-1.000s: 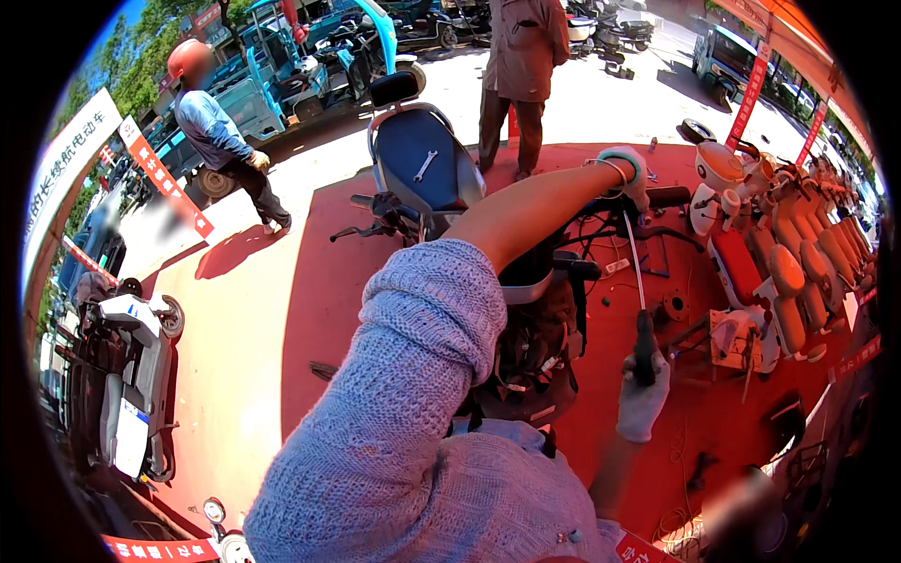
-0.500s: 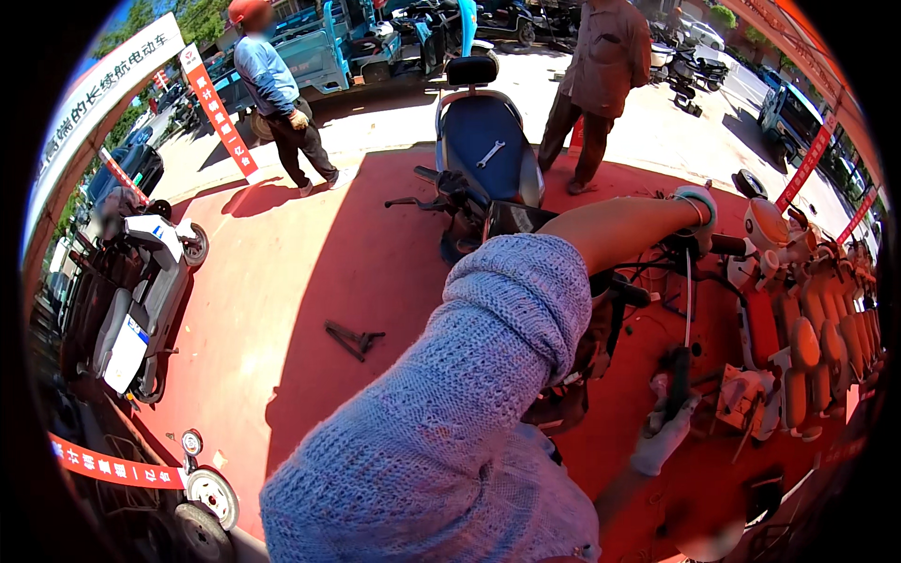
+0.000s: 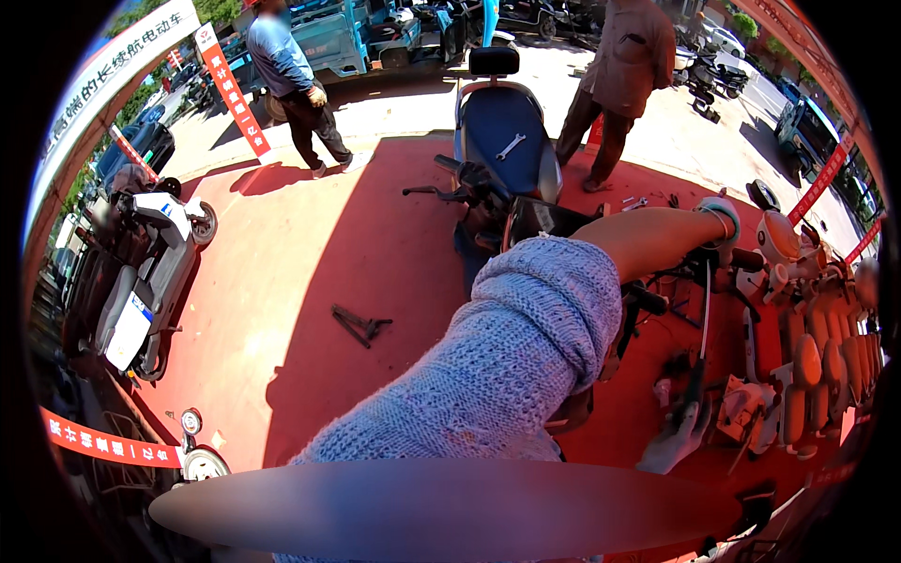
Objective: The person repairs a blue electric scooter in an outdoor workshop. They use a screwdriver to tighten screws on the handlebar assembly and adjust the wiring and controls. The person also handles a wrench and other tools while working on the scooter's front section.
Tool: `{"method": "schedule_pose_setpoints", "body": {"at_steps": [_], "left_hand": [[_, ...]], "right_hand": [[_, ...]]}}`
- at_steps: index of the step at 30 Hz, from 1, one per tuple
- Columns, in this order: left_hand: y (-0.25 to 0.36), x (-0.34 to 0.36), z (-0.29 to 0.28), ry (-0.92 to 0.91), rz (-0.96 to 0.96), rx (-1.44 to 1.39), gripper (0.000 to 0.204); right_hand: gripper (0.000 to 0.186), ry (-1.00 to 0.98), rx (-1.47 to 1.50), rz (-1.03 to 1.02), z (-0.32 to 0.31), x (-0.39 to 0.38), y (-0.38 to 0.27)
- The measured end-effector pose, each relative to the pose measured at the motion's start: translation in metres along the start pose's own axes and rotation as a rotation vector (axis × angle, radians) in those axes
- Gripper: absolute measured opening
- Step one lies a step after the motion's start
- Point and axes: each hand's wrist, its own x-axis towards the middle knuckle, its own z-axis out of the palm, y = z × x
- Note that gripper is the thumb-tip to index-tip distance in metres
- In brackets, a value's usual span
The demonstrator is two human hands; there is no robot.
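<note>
My left arm, in a rolled blue knit sleeve, stretches across to the upper right. My gloved left hand (image 3: 721,225) is closed at the scooter's handlebar, beside its black grip (image 3: 748,258); what its fingers hold is hidden. Lower down, my right hand (image 3: 678,439), in a pale glove, grips a long screwdriver (image 3: 706,314) by its dark handle. The thin metal shaft points up to the handlebar, close under my left hand. Ahead stands a scooter with a dark blue seat (image 3: 507,141), and an open-end wrench (image 3: 511,147) lies on it.
A dark metal tool (image 3: 358,325) lies on the red floor (image 3: 253,310). Another scooter (image 3: 141,291) is parked at left. Two people stand beyond the seat. Several seats or panels (image 3: 817,347) and a cardboard box (image 3: 746,403) stand at right. A blurred patch covers the lower edge.
The whole view has shifted, so most things sit slightly further right. Both hands keep their places at the handlebar and on the screwdriver.
</note>
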Motion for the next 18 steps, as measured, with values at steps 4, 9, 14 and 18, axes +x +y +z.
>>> {"method": "schedule_pose_setpoints", "body": {"at_steps": [4,9,14,18], "left_hand": [[-0.004,0.01,0.004,-0.026,-0.033,-0.003,0.06],[-0.004,0.025,0.011,-0.094,-0.106,-0.058,0.059],[-0.009,0.036,0.018,-0.073,-0.107,-0.056,0.061],[0.002,0.008,0.001,-0.039,-0.054,-0.023,0.063]], "right_hand": [[0.046,-0.031,-0.176,0.013,-0.002,-0.003,-0.001],[0.046,-0.178,0.232,0.193,-0.011,-0.002,0.003],[0.045,-0.214,-0.001,0.21,-0.024,0.006,0.008],[0.042,-0.103,0.186,0.102,-0.01,-0.001,0.012]]}}
